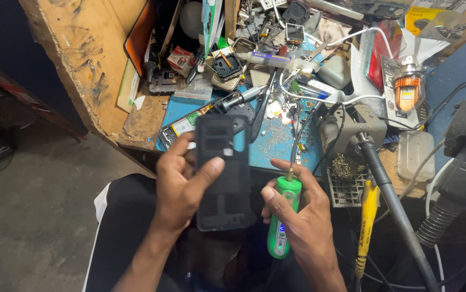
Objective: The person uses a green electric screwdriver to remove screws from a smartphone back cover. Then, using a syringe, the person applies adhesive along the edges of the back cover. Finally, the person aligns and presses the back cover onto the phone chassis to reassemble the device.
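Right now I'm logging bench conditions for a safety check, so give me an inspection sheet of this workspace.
Surface: blue mat on a worn wooden bench, speckled with debris.
Job's things: dark phone panel; green driver.
Clutter: opened phone, tweezers, syringe, brass wool.
Grips: left hand holds the panel; right hand holds the driver.
Cables: white lead, black hose.
Surroundings: concrete floor.
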